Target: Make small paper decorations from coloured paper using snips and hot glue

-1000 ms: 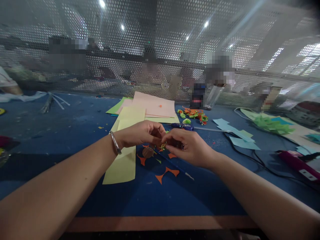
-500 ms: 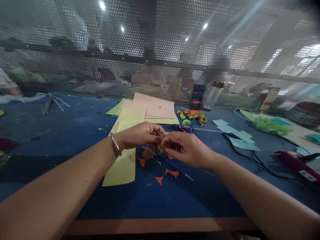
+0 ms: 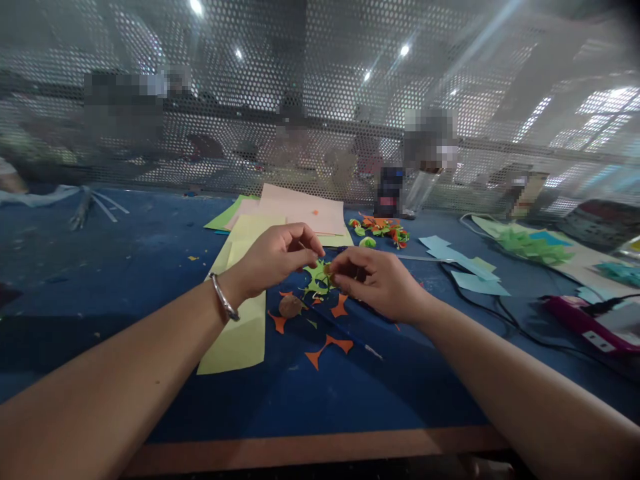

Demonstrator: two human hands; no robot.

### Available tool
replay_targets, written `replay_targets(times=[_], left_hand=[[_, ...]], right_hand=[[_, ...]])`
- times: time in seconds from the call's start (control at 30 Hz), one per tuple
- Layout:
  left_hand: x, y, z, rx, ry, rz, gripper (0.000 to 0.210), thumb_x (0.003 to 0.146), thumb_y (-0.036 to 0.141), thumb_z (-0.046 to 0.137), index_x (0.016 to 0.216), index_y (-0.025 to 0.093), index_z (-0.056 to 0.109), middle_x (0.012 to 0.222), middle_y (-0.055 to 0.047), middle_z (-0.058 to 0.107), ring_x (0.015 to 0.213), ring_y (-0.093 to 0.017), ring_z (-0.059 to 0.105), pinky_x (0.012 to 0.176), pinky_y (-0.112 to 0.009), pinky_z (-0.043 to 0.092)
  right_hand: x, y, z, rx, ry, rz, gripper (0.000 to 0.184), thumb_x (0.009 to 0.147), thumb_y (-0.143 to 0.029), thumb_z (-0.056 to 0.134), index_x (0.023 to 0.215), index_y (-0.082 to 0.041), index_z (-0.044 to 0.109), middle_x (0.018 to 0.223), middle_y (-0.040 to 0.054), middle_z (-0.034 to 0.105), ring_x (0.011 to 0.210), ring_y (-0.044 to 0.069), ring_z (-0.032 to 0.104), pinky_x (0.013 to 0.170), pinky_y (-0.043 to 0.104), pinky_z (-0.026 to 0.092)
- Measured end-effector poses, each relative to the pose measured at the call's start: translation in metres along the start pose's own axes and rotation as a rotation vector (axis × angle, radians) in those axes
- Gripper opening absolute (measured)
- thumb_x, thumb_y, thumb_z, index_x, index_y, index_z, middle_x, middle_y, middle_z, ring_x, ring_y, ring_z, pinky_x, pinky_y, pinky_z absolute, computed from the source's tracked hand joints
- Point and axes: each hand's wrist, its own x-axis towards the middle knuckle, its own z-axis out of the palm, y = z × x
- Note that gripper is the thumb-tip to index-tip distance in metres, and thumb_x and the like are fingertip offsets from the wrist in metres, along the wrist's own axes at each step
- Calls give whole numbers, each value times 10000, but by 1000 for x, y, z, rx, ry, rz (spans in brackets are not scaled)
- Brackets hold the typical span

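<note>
My left hand (image 3: 283,259) is raised over the table's middle, thumb and forefinger closed together at the tips. Whatever it pinches is too small to make out. Facing it, my right hand (image 3: 376,283) has its fingers curled in a pinch on a small yellowish paper piece (image 3: 328,269), partly hidden by the fingertips. Below and between the hands lie green paper offcuts (image 3: 316,279). Closer to me are orange paper scraps (image 3: 330,345), a brown round disc (image 3: 290,306) and a thin blue brush-like stick (image 3: 350,333). Pale yellow paper (image 3: 235,333) lies under my left wrist.
Pink sheets (image 3: 303,205) lie at the back against a perforated metal screen (image 3: 225,153). Small orange and green paper pieces (image 3: 387,230) are heaped behind my right hand. Light blue paper strips (image 3: 467,263), black cables and a magenta power strip (image 3: 590,327) lie to the right.
My hands have come slightly apart and risen, uncovering the green offcuts beneath. The yellow curled piece between them earlier now shows only at my right fingertips. The view has shifted slightly.
</note>
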Motion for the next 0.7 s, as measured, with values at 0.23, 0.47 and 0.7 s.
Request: replay_targets(times=[0.23,0.47,0.7], left_hand=[[-8,8,13,223,116,147,67,810,150,616,828,183,671,865,-32,683,743,-138,604,652,-265,479],[-11,8,16,200,99,114,97,832,203,636,905,180,696,856,-37,709,741,-143,634,650,-258,502],[-9,4,15,164,89,73,112,831,203,638,924,182,698,834,-40,717,730,-148,644,627,-261,501]], right_hand=[[5,14,-5,140,161,116,95,891,-264,629,954,-193,632,768,-6,639,638,120,606,601,270,492],[6,14,-6,191,223,141,113,862,-276,667,922,-191,624,755,-8,631,609,123,621,564,268,526],[6,12,-6,190,224,154,135,855,-293,675,923,-187,629,771,4,642,614,118,615,536,254,520]])
